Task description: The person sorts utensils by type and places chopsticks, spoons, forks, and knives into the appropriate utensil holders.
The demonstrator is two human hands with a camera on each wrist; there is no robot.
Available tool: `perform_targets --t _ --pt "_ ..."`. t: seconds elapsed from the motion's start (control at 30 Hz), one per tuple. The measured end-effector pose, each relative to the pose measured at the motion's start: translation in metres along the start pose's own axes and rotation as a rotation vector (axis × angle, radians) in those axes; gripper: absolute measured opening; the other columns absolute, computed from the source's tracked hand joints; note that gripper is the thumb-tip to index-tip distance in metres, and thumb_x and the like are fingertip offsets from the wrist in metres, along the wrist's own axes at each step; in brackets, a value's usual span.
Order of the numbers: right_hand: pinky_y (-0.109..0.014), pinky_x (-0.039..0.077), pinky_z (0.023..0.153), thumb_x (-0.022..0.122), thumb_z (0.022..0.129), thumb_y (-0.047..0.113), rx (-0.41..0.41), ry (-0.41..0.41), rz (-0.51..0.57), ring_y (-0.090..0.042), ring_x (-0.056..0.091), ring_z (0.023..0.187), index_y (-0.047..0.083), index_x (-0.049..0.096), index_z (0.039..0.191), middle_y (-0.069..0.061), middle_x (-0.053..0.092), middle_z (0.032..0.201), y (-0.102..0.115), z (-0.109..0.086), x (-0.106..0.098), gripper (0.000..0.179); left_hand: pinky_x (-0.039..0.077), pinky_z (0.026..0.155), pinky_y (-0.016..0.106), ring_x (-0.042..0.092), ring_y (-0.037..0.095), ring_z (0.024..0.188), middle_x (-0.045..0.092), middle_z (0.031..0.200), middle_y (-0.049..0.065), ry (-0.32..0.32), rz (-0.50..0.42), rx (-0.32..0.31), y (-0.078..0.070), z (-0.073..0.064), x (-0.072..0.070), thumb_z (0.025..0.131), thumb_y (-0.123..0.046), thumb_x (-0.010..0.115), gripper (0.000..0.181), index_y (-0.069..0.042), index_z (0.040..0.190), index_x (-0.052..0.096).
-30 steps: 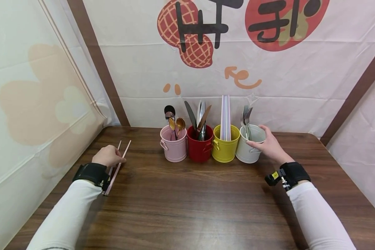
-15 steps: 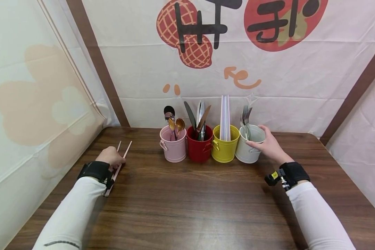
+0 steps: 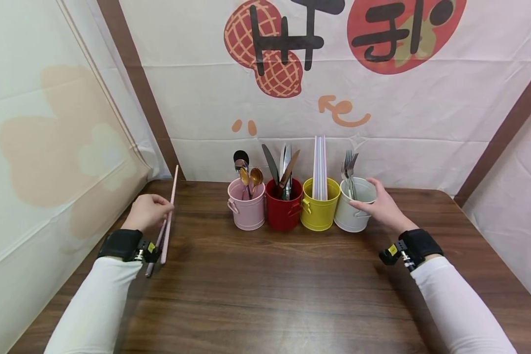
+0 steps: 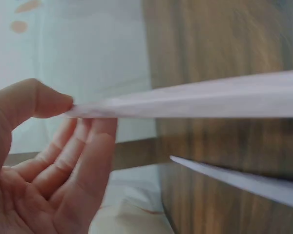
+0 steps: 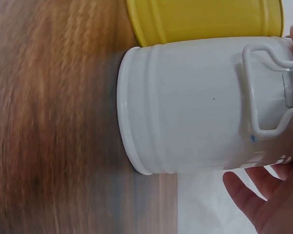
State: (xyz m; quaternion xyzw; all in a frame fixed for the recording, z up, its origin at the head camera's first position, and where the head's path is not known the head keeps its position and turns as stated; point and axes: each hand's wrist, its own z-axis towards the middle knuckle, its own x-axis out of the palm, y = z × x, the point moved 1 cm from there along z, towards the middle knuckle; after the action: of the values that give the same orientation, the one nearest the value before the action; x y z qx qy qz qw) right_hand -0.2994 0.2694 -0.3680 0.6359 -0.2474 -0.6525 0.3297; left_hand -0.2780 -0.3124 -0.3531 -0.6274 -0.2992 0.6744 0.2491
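Observation:
My left hand [image 3: 147, 212] pinches a pale pink chopstick [image 3: 173, 191] between thumb and fingers; in the left wrist view this chopstick [image 4: 224, 101] starts at the fingertips and runs off to the right. Its far end points up toward the back wall. A second chopstick [image 3: 151, 268] lies on the table beneath the hand. My right hand [image 3: 382, 209] grips the white bucket [image 3: 349, 219] near its rim, thumb in front and fingers on the far side. Several forks [image 3: 347, 164] stand in that bucket. Its wire handle [image 5: 251, 92] shows in the right wrist view.
Left of the white bucket, in a row, stand a yellow bucket [image 3: 317, 220] with upright pale chopsticks [image 3: 320, 167], a red bucket [image 3: 278, 219] with knives [image 3: 271, 162] and a pink bucket [image 3: 248, 219] with spoons [image 3: 256, 175]. A printed cloth wall [image 3: 203, 108] rises behind the table [image 3: 265, 295].
The left hand has raised one chopstick off the table, its tip now higher against the back wall; the other stays below. The right hand keeps its hold on the white bucket.

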Motion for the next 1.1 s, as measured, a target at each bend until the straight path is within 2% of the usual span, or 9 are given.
perform_targets --t 0.13,0.23,0.4,0.53,0.63,0.73,0.87,0.97,1.1 --pt "-0.059 0.028 0.105 0.070 0.087 0.047 -0.022 0.021 -0.029 -0.046 0.030 0.134 0.002 0.008 0.153 -0.034 0.022 0.150 -0.001 0.000 -0.002 0.101 0.056 0.054 0.033 0.065 0.011 0.059 0.070 0.077 0.011 -0.043 -0.112 0.107 -0.012 -0.009 -0.006 0.093 -0.011 0.060 0.025 0.012 0.103 0.059" --pt "-0.059 0.030 0.104 0.068 0.087 0.049 -0.033 0.036 -0.063 -0.047 0.034 0.131 0.002 0.007 0.153 -0.035 0.023 0.149 -0.002 -0.001 -0.003 0.101 0.057 0.057 0.033 0.065 0.005 0.065 0.072 0.084 0.008 -0.064 -0.225 0.170 -0.021 -0.015 -0.010 0.095 -0.009 0.060 0.027 0.013 0.111 0.057" --pt "-0.060 0.026 0.106 0.068 0.087 0.050 -0.069 0.050 -0.137 -0.048 0.029 0.134 -0.003 0.009 0.152 -0.034 0.020 0.150 0.001 -0.002 -0.008 0.103 0.056 0.058 0.028 0.068 0.005 0.071 0.071 0.083 -0.006 -0.101 -0.517 0.231 -0.042 -0.026 -0.016 0.094 -0.004 0.061 0.018 0.004 0.110 0.059" --pt "-0.061 0.022 0.108 0.071 0.086 0.047 -0.131 0.030 -0.195 -0.048 0.023 0.137 -0.008 0.014 0.150 -0.033 0.021 0.150 0.008 -0.003 -0.013 0.101 0.055 0.056 0.023 0.070 0.009 0.073 0.072 0.083 -0.003 -0.113 -0.787 0.307 -0.062 -0.034 -0.019 0.092 0.004 0.061 0.011 -0.005 0.098 0.059" --pt "-0.062 0.023 0.107 0.072 0.085 0.047 -0.183 0.000 -0.228 -0.048 0.023 0.137 -0.007 0.018 0.149 -0.032 0.025 0.149 0.015 -0.004 -0.016 0.100 0.055 0.057 0.023 0.071 0.014 0.079 0.072 0.087 0.002 -0.118 -0.897 0.392 -0.079 -0.039 -0.019 0.093 0.006 0.060 0.011 -0.004 0.097 0.057" --pt "-0.062 0.024 0.106 0.075 0.083 0.045 -0.255 -0.034 -0.254 -0.048 0.026 0.135 -0.006 0.025 0.148 -0.031 0.030 0.147 0.023 -0.003 -0.018 0.096 0.056 0.059 0.024 0.071 0.016 0.083 0.071 0.090 0.007 -0.128 -0.943 0.465 -0.102 -0.042 -0.014 0.093 0.005 0.059 0.009 0.002 0.101 0.055" --pt "-0.061 0.027 0.105 0.078 0.081 0.042 -0.335 -0.049 -0.288 -0.046 0.030 0.133 -0.004 0.032 0.145 -0.028 0.035 0.144 0.037 0.000 -0.016 0.091 0.056 0.061 0.025 0.070 0.017 0.084 0.069 0.091 0.009 -0.155 -0.937 0.513 -0.136 -0.043 -0.001 0.093 0.005 0.059 0.010 0.002 0.101 0.054" --pt "-0.060 0.027 0.106 0.079 0.080 0.042 -0.357 -0.032 -0.314 -0.044 0.031 0.133 -0.003 0.034 0.145 -0.027 0.036 0.145 0.046 0.002 -0.010 0.091 0.057 0.063 0.028 0.070 0.019 0.085 0.069 0.091 0.008 -0.160 -0.910 0.528 -0.158 -0.039 0.016 0.092 0.006 0.060 0.012 -0.002 0.099 0.055" --pt "-0.059 0.026 0.107 0.079 0.080 0.043 -0.374 -0.004 -0.339 -0.044 0.030 0.134 -0.003 0.035 0.144 -0.026 0.037 0.145 0.053 0.004 0.001 0.090 0.057 0.065 0.031 0.069 0.021 0.087 0.068 0.091 0.009 -0.116 -0.899 0.535 -0.182 -0.029 0.044 0.092 0.008 0.060 0.014 -0.003 0.098 0.055"
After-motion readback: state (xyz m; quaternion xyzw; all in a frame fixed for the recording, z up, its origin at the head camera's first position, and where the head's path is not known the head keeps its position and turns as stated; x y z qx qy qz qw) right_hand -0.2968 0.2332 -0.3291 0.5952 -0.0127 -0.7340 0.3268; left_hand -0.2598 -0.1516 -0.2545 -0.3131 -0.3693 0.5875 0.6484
